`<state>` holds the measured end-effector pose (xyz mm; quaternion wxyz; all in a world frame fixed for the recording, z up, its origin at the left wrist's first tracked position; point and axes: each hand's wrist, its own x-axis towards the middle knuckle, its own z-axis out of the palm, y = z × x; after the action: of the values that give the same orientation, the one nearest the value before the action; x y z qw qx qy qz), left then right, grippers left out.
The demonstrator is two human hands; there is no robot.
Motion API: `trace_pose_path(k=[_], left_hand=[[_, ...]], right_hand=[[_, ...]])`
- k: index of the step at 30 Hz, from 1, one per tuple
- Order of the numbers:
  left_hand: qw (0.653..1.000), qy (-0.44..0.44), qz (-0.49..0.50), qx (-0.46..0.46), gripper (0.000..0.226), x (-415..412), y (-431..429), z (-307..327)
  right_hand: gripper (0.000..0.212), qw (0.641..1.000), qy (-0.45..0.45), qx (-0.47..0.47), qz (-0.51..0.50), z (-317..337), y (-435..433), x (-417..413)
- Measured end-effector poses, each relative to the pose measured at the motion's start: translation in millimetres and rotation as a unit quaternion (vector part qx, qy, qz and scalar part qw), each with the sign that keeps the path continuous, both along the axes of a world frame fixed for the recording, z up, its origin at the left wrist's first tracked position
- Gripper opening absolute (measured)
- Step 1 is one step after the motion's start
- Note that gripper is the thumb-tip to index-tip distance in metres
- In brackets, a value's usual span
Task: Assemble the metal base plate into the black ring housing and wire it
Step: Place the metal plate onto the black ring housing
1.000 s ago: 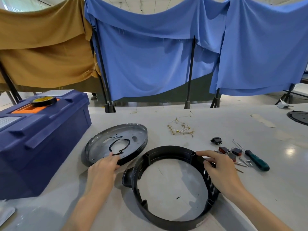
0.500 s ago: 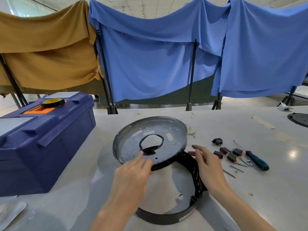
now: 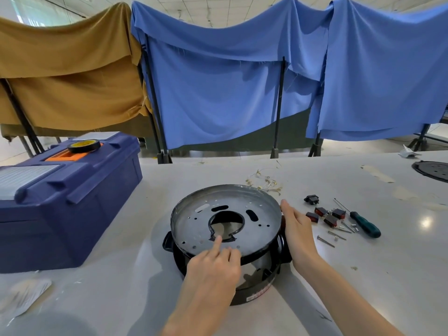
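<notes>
The round metal base plate (image 3: pixel 254 214), dished, with a central cut-out and several small holes, hovers over the black ring housing (image 3: pixel 257 291), which stands on the white table. A gap shows between the plate's near rim and the ring's near wall. My left hand (image 3: pixel 213 265) holds the plate's near rim, index finger stretched out on its surface and thumb hidden below. My right hand (image 3: pixel 297 229) lies with straight fingers against the plate's right rim. A bundle of thin wires (image 3: pixel 265 183) lies just behind the plate.
A blue toolbox (image 3: pixel 60 202) with a tape roll (image 3: pixel 84 145) on top stands at the left. Right of the ring lie a black switch (image 3: pixel 311 199), red switches (image 3: pixel 326 215), loose screws (image 3: pixel 326 241) and a green-handled screwdriver (image 3: pixel 363 223). A black disc (image 3: pixel 432 169) sits at the far right edge.
My left hand lifted the plate off the table at the left and carried it right, over the ring. My right hand moved from the ring's rim to the plate's right rim.
</notes>
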<state>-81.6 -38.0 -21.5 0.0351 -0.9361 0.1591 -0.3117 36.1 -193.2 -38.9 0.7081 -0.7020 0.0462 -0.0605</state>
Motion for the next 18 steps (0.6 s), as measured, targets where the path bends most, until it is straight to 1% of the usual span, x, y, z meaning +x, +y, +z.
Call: trace_pose_path(k=[3,4,8,11,13,16,18], left_hand=[[1.0,0.004,-0.004,0.005,0.044,-8.2,-1.8,1.2],[1.0,0.005,-0.008,0.005,0.044,-10.0,-1.9,1.0],[0.999,-0.002,-0.037,0.017,0.039,-13.1,-0.6,-8.2],[0.997,0.022,-0.07,0.011,0.039,-12.4,4.3,-14.0],[0.995,0.042,-0.091,0.01,0.037,-9.7,8.9,-12.9],[0.991,0.062,-0.115,0.023,0.026,-5.9,10.4,-9.0],[0.987,0.07,-0.143,0.007,0.023,-6.0,9.0,-8.1]], right_hand=[[0.014,1.0,-0.002,0.005,0.026,0.2,-3.3,-0.4],[0.009,0.999,-0.004,0.002,0.034,0.4,-3.7,-1.3],[0.02,0.999,-0.012,-0.013,0.044,0.5,-6.4,-4.7],[0.029,0.998,-0.026,-0.023,0.046,-1.1,-8.7,-5.3],[0.03,0.998,-0.032,-0.027,0.049,-2.6,-9.3,-4.7],[0.031,0.998,-0.038,-0.023,0.051,-4.2,-10.5,-3.9],[0.03,0.998,-0.036,-0.022,0.054,-4.8,-12.1,-4.4]])
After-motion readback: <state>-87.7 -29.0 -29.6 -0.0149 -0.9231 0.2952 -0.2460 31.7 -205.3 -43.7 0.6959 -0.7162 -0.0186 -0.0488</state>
